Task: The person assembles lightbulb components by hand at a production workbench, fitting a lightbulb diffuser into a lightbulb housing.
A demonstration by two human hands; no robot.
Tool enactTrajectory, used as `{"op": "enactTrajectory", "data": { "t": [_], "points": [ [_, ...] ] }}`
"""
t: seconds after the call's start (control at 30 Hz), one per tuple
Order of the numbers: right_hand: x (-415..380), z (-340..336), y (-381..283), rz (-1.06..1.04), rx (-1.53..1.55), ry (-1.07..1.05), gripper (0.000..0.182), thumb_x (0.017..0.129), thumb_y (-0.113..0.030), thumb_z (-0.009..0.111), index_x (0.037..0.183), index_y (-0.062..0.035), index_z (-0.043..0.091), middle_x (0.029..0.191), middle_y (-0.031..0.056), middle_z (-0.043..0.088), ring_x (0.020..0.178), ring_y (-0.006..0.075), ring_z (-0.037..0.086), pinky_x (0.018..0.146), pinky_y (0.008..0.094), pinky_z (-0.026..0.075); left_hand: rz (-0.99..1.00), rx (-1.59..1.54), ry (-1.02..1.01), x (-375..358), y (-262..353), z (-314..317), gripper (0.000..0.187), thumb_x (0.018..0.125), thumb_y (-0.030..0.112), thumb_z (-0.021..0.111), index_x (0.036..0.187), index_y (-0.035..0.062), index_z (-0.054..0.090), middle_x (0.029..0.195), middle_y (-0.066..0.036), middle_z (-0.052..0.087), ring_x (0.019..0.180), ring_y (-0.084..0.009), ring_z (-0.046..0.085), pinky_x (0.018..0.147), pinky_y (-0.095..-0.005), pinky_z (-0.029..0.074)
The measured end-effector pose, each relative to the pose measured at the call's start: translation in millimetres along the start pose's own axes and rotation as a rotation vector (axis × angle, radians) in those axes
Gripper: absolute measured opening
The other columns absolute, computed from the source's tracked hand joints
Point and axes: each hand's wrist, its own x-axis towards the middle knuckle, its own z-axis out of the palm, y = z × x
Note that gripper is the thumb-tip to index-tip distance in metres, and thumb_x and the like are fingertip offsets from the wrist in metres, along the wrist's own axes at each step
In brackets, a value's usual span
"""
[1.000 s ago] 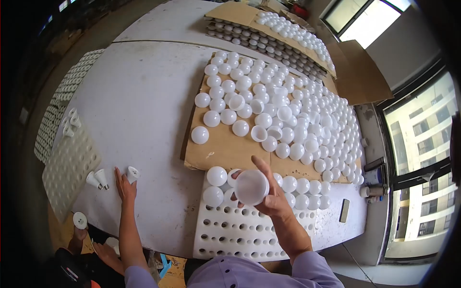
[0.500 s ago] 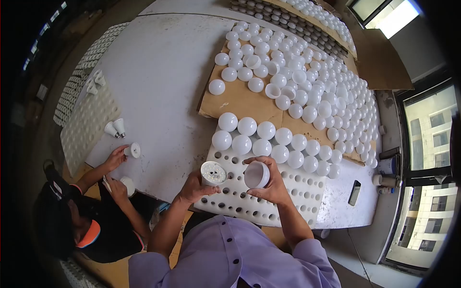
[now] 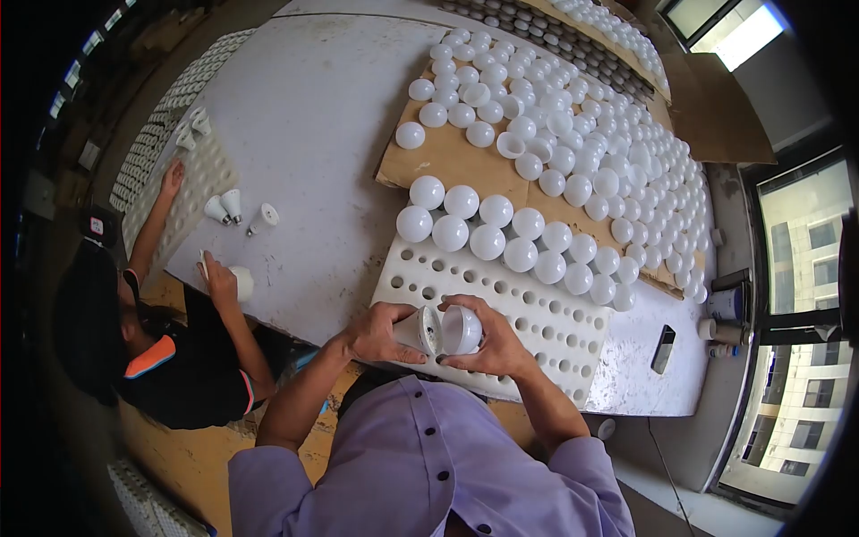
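My left hand [image 3: 383, 334] is closed round a white LED bulb base [image 3: 416, 330], its round open face turned toward the right. In my right hand [image 3: 494, 336] is a white bulb cover [image 3: 462, 330], a hollow dome with its rim facing the base. The two parts are held nearly rim to rim in front of my chest. Below them lies a white tray with rows of round holes [image 3: 538, 323]. Finished-looking white globes [image 3: 487, 242] stand in two rows along the tray's far side.
Many loose white domes [image 3: 578, 189] cover a brown cardboard sheet [image 3: 455, 156] beyond the tray. A phone [image 3: 663, 349] lies at right. On the left a co-worker [image 3: 170, 358] reaches toward another holed tray [image 3: 208, 166]; several bulb bases [image 3: 216, 210] lie nearby.
My hands have come together, and the base has tipped from facing up to facing the cover. The co-worker set a base on the table and moved a hand to the far tray.
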Motion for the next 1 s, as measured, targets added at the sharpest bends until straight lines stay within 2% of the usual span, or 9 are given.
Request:
{"op": "enactTrajectory", "data": {
  "t": [0.1,0.2,0.33,0.47,0.53,0.7,0.77,0.83,1.0],
  "points": [
    [-1.3,0.9,-1.3,-0.025,-0.087,-0.025,0.086,0.057,-0.021,0.087,0.130,-0.0081,0.043,0.121,0.0112,0.055,0.111,0.0261,0.055,0.093,0.0368,0.045,-0.023,0.031,0.000,-2.8,3.8,2.3,0.064,0.064,0.024,0.085,0.113,-0.0067,0.058,0.108,-0.017,0.065,0.101,-0.0208,0.061,0.092,-0.0315,0.045],
    [-2.4,3.5,-6.9,-0.031,-0.174,-0.076,0.086,0.059,-0.024,0.085,0.131,-0.0071,0.041,0.122,0.0138,0.054,0.111,0.0306,0.055,0.093,0.0384,0.045,-0.012,0.095,0.038,-5.2,11.3,4.9,0.061,0.062,0.025,0.085,0.108,-0.0065,0.061,0.103,-0.018,0.066,0.096,-0.0211,0.063,0.087,-0.0310,0.047],
    [-3.8,11.7,-7.7,-0.048,-0.284,-0.148,0.086,0.063,-0.028,0.083,0.131,-0.0037,0.038,0.124,0.0171,0.052,0.110,0.0343,0.055,0.092,0.0406,0.046,-0.155,0.244,-0.035,-6.7,19.6,4.6,0.056,0.059,0.028,0.085,0.100,-0.0039,0.065,0.090,-0.016,0.068,0.084,-0.0182,0.064,0.078,-0.0309,0.049],
    [-6.1,20.3,-3.7,-0.008,-0.295,-0.180,0.087,0.063,-0.027,0.084,0.131,-0.0024,0.037,0.124,0.0186,0.051,0.110,0.0346,0.055,0.092,0.0413,0.046,-0.131,0.325,-0.029,-9.1,16.5,7.4,0.053,0.058,0.028,0.086,0.096,-0.0030,0.065,0.086,-0.012,0.068,0.081,-0.0155,0.063,0.075,-0.0306,0.050],
    [-5.9,26.2,-0.5,-0.115,-0.217,-0.131,0.085,0.063,-0.020,0.083,0.131,-0.0008,0.035,0.121,0.0203,0.050,0.107,0.0380,0.054,0.090,0.0417,0.048,-0.126,0.311,-0.035,-10.2,10.1,8.9,0.053,0.057,0.027,0.086,0.095,-0.0037,0.065,0.087,-0.013,0.068,0.081,-0.0157,0.063,0.075,-0.0304,0.050],
    [-5.7,40.6,-3.0,-0.299,-0.182,0.071,0.080,0.059,-0.014,0.084,0.126,-0.0003,0.042,0.117,0.0191,0.052,0.104,0.0352,0.055,0.088,0.0405,0.048,-0.156,0.266,-0.050,-10.1,4.7,14.4,0.054,0.057,0.026,0.086,0.095,-0.0055,0.065,0.089,-0.014,0.068,0.083,-0.0164,0.064,0.075,-0.0298,0.050],
    [-10.0,47.6,2.2,-0.333,-0.184,0.139,0.076,0.058,-0.014,0.084,0.123,-0.0012,0.046,0.115,0.0183,0.053,0.103,0.0336,0.056,0.088,0.0399,0.047,0.007,0.244,-0.001,-10.2,3.8,18.8,0.054,0.057,0.033,0.084,0.090,-0.0057,0.066,0.083,-0.018,0.068,0.074,-0.0214,0.065,0.071,-0.0318,0.051],
    [-13.6,52.0,7.4,-0.427,-0.133,0.217,0.067,0.056,-0.010,0.082,0.115,-0.0027,0.051,0.109,0.0175,0.054,0.097,0.0311,0.057,0.083,0.0387,0.048,-0.036,0.242,-0.032,-10.9,14.5,21.0,0.053,0.057,0.033,0.084,0.089,-0.0058,0.066,0.082,-0.018,0.068,0.074,-0.0210,0.065,0.070,-0.0318,0.051],
    [-16.9,47.5,8.4,-0.369,-0.045,0.244,0.057,0.054,-0.007,0.078,0.105,-0.0042,0.052,0.104,0.0156,0.054,0.092,0.0285,0.057,0.079,0.0372,0.048,-0.096,0.266,-0.106,-1.9,19.1,23.0,0.052,0.059,0.034,0.083,0.087,-0.0063,0.066,0.077,-0.018,0.067,0.070,-0.0206,0.065,0.068,-0.0317,0.051]
  ]
}}
